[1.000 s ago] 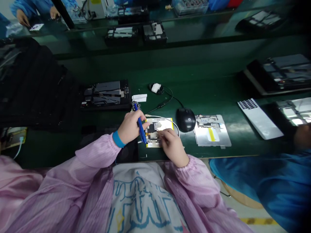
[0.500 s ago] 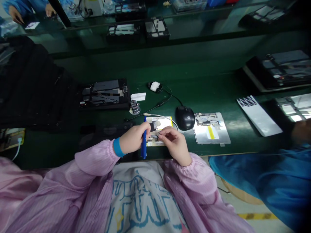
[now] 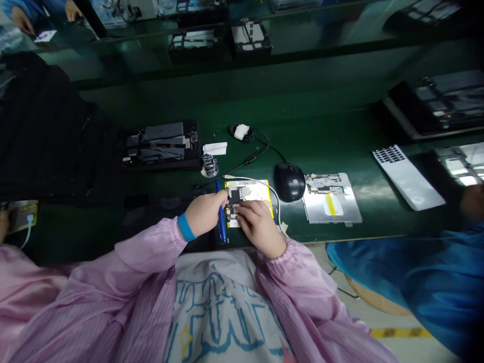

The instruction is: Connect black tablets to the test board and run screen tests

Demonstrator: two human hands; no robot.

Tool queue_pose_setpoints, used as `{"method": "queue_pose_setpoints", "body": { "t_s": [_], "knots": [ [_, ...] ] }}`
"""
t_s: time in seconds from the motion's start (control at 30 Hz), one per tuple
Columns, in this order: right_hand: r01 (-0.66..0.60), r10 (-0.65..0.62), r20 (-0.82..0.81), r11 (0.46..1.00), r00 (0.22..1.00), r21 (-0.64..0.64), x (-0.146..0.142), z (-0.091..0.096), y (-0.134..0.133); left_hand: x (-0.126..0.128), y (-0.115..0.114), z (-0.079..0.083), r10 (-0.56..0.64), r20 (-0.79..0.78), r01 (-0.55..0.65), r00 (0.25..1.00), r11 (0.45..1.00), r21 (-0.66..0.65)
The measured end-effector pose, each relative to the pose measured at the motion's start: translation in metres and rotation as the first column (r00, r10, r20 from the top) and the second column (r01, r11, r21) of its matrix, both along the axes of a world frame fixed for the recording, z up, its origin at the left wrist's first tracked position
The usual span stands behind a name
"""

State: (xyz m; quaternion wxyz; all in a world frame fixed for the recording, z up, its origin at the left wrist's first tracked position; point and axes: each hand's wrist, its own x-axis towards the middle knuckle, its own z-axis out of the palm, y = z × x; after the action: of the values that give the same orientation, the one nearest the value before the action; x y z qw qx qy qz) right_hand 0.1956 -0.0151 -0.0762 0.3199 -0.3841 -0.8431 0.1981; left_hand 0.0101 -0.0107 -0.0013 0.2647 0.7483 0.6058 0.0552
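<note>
My left hand (image 3: 206, 213), with a blue wristband, is closed around a slim blue pen-like tool (image 3: 222, 227) standing at the left edge of a flat silver battery pack (image 3: 259, 190) with yellow edges. On the pack's left part lies a small circuit board (image 3: 235, 195) with tape pieces. My right hand (image 3: 261, 229) rests over the lower part of the board, its fingers reaching left and apart from the thumb; nothing shows in them. A white cable (image 3: 260, 180) crosses the pack's top and curves down its right side.
A black mouse (image 3: 290, 182) sits right of the pack, beside another silver pack (image 3: 342, 206). An opened tablet (image 3: 162, 146) lies at left, near a coiled black cable (image 3: 242, 133). Farther right are a white strip (image 3: 414, 186) and a co-worker's blue sleeve (image 3: 446, 272).
My right hand has moved slightly left and down onto the board, its finger pinch loosened. The blue tool has shifted left and tilted in my left hand.
</note>
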Motion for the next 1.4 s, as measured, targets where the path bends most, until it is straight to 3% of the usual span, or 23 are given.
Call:
{"method": "queue_pose_setpoints", "body": {
  "t_s": [0.2, 0.43, 0.67, 1.4],
  "knots": [
    [0.001, -0.003, 0.092, 1.000, 0.996, 0.020, -0.0014, 0.0005, -0.0026, -0.0034, 0.0019, -0.0029, 0.019, 0.134, -0.015, 0.991, 1.000, -0.028],
    [0.003, -0.003, 0.110, 1.000, 0.994, 0.003, -0.0012, -0.0013, -0.0039, -0.0002, 0.0030, -0.0019, -0.020, -0.045, 0.020, 0.999, 1.000, -0.016],
    [-0.004, -0.001, 0.124, 0.999, 0.992, 0.039, -0.0011, -0.0022, -0.0041, 0.0018, 0.0019, -0.0016, -0.039, -0.117, 0.037, 0.992, 0.999, -0.018],
    [0.012, -0.023, 0.141, 0.997, 0.990, 0.077, -0.0041, -0.0071, -0.0073, 0.0032, 0.0032, 0.0024, -0.036, -0.139, 0.030, 0.990, 0.999, -0.042]
  ]
}}
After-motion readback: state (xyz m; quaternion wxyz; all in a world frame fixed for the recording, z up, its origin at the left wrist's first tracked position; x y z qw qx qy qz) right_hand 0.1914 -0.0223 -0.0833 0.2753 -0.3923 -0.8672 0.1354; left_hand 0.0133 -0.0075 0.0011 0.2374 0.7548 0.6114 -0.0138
